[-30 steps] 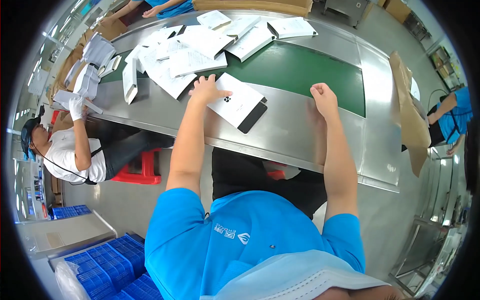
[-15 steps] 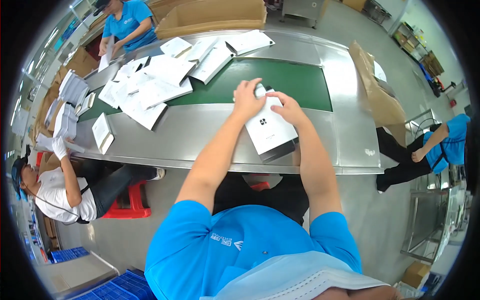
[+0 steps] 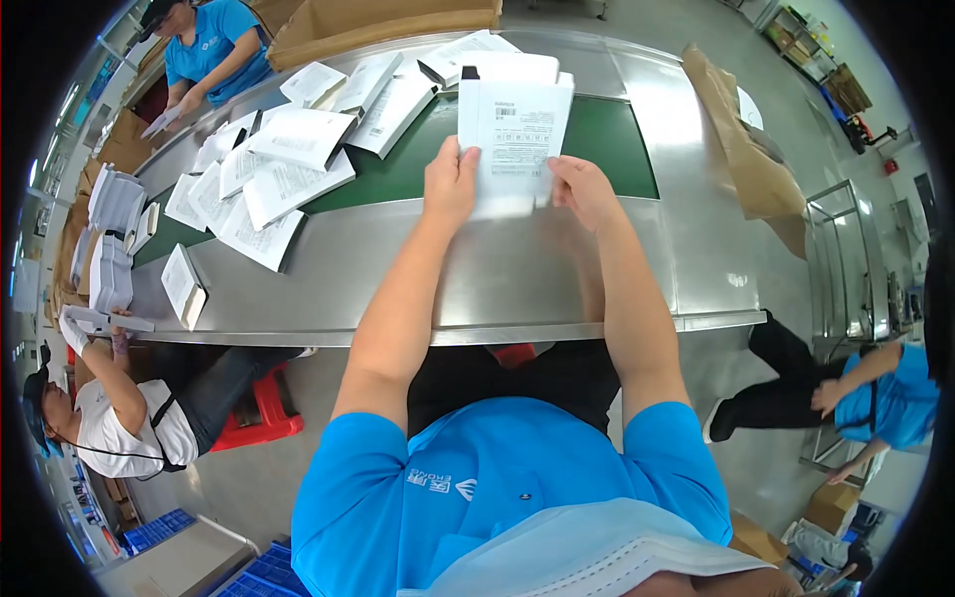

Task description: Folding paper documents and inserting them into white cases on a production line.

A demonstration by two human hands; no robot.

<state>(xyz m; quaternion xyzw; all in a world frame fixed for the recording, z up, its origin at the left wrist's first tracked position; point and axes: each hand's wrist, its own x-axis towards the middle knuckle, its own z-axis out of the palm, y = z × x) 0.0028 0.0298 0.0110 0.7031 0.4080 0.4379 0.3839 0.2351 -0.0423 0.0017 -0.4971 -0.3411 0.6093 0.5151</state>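
Note:
A white carton (image 3: 517, 144) with printed text and a barcode stands tilted up over the far side of the steel table, its flaps showing at the top end. My left hand (image 3: 453, 181) is closed on its left edge, thumb on the printed face. On the right edge, my right hand (image 3: 587, 189) pinches the carton between thumb and fingers. The lower end of the carton is blurred. To the left of it lies a loose pile of similar white cartons (image 3: 298, 139), several of them overlapping.
The steel table (image 3: 398, 274) has a green belt (image 3: 615, 149) set in it. One white carton (image 3: 183, 284) lies alone near the front left. Stacked cartons (image 3: 111, 239) are at far left. Co-workers are at left and right. Brown paper (image 3: 731, 149) hangs at the right edge.
The carton has been lifted off the tabletop and turned, so a text-covered face and flaps now show. Both hands have shifted to its side edges. The co-worker at right has moved.

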